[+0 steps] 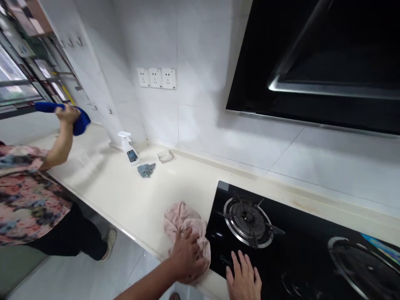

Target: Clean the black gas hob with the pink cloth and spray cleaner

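My left hand [189, 256] presses down on a crumpled pink cloth [181, 216] at the left edge of the gas stove, its fingers bent over the fabric. The cloth lies partly on the cream counter and reaches the edge of the black glass. On the front of the gas stove [215, 250] rests my right hand [244, 277], with fingers spread and nothing in it. Beyond it is the near burner [248, 218] with its metal pan supports.
Farther back on the counter [121, 200] are a white spray bottle [128, 150], a grey-blue rag [146, 170] and a clear dish [165, 156]. At left, another person [31, 196] holds a blue cloth [81, 123] raised. A black range hood [312, 62] overhangs the stove.
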Tool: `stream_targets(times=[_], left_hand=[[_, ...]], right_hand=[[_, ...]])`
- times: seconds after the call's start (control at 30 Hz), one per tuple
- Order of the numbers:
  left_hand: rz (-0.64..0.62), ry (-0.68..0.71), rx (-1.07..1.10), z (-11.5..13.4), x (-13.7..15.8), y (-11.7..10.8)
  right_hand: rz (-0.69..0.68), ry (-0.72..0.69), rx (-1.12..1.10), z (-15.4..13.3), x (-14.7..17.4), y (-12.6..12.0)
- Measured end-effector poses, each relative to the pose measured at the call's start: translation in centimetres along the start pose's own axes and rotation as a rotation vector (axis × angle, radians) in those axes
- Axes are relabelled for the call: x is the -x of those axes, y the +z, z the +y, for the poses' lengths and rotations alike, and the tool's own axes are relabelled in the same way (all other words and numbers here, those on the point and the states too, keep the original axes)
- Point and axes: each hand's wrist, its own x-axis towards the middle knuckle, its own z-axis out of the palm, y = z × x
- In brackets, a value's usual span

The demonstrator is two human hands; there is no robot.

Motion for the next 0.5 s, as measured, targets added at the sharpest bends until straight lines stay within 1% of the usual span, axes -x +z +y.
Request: stream_targets(times=[0.07, 0.13, 0.2, 0.23, 0.27, 0.3, 0.37, 0.43, 0.5], left_hand=[[0.112, -0.033, -0.015, 0.8, 2.5, 1.3], [0.251, -0.095, -0.034, 0.9, 4.4, 2.7], [0.373, -0.196, -0.068, 0.6, 5.7, 3.8], [0.409, -0.264, -0.096, 0.3, 6.1, 4.1], [0.416, -0.332, -0.127, 0.0, 6.3, 4.3], [0.392, -0.392, -0.155, -0.2, 6.3, 4.3], [0.274, -0.448, -0.182, -0.5, 5.8, 4.0], [0.138, -0.424, -0.163, -0.8, 4.7, 3.4], [0.04, -0.377, -0.13, -1.2, 3.4, 2.8]], right_hand=[[-0.003, 0.0, -0.008, 0.0, 0.1, 0.2], [0.013, -0.008, -0.013, 0.0, 0.1, 0.5], [0.039, -0.023, -0.013, 0.1, 0.2, 0.8], [0.051, -0.028, -0.016, 0.1, 0.2, 0.9], [0.058, -0.031, -0.023, 0.2, 0.2, 1.0], [0.064, -0.031, -0.035, 0.2, 0.2, 1.1], [0.073, -0.022, -0.065, 0.1, 0.2, 1.3], [0.09, -0.006, -0.074, -0.1, 0.2, 1.4], [0.112, 0.002, -0.049, -0.3, 0.2, 1.6]])
